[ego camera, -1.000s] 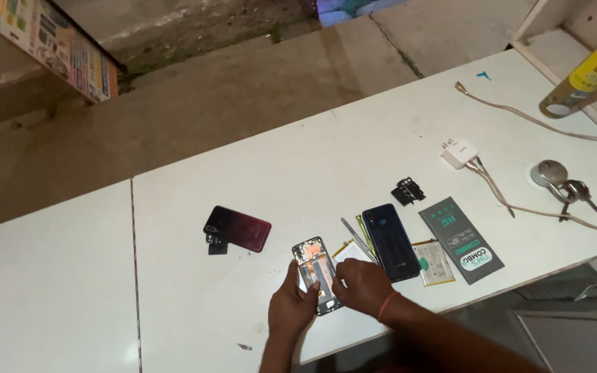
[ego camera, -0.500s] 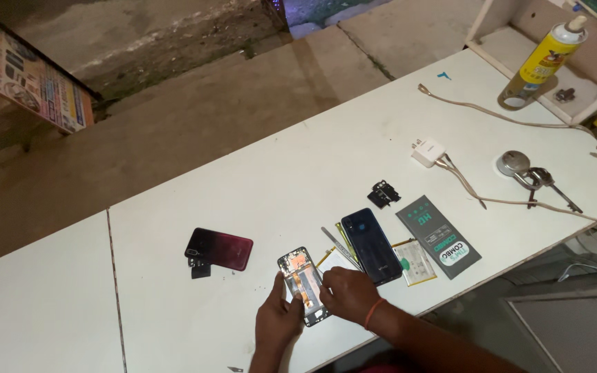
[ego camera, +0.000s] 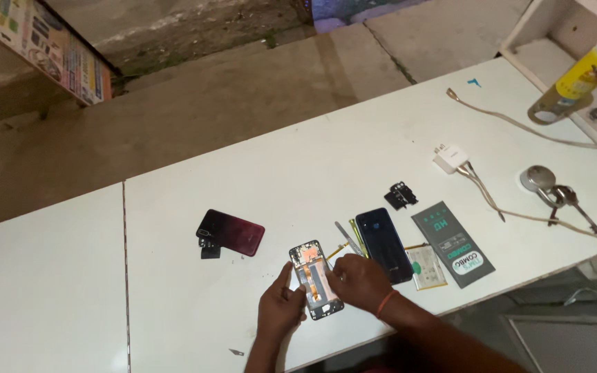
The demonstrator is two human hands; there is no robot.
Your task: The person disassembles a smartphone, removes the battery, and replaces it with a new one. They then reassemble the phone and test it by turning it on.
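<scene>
An opened phone (ego camera: 310, 269) with its back off lies on the white table (ego camera: 326, 166), its inner parts showing. My left hand (ego camera: 279, 309) holds its left edge, thumb up along the side. My right hand (ego camera: 359, 280), with an orange band at the wrist, rests on the phone's right side, fingers curled on it. Just right of that hand lies a dark blue back cover (ego camera: 383, 243), with a thin metal tool (ego camera: 347, 237) beside it.
A red-black back cover (ego camera: 231, 232) lies to the left with a small black part (ego camera: 209, 248). To the right are a small black piece (ego camera: 401, 195), a grey flat packet (ego camera: 454, 243), a battery (ego camera: 426, 267), a white charger with cable (ego camera: 452, 158), keys (ego camera: 562, 197) and a yellow spray can (ego camera: 580, 74).
The view has shifted slightly as my head moved. Both hands stay on the opened phone in nearly the same pose.
</scene>
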